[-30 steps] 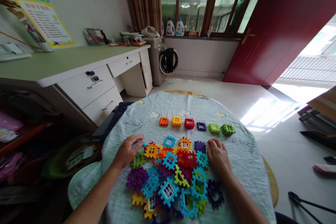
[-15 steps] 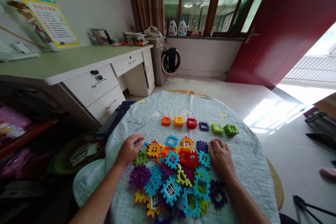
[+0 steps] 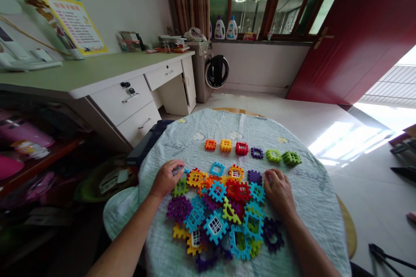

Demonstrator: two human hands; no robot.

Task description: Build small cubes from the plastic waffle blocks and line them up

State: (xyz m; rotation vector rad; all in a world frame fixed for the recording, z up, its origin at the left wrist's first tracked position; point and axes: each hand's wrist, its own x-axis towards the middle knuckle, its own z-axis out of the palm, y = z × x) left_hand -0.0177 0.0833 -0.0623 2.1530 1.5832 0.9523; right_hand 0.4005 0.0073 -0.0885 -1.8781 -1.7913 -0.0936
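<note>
Room background: a green-topped desk (image 3: 107, 67), a washing machine (image 3: 200, 69) with its round door open, and a red door (image 3: 351, 47). Round counter (image 3: 315, 220) up front, covered by a pale, wrinkled cloth (image 3: 175, 149). Main pile (image 3: 242, 192) of blocks sits mid-counter between both hands: blue, purple, red, yellow, orange, green, overlapping at mixed angles. Behind it, a spaced row: orange block (image 3: 210, 144), yellow block (image 3: 225, 145), red block (image 3: 242, 148), dark purple frame (image 3: 252, 152), lime block (image 3: 273, 155), green stack (image 3: 291, 158). Left hand (image 3: 167, 178) is curled at the pile's left edge; can't tell if it grips anything. Right hand (image 3: 279, 190) is down beside the purple stack (image 3: 254, 176), fingers bent; grip unclear too. Vs earlier frames: view shifted, counter sits further right; row and pile layout unchanged. Pieces look like hard, glossy plastic, notched edges, mostly square, some open-centred, some with white lattice. One lime triangle (image 3: 225, 211) on top.
</note>
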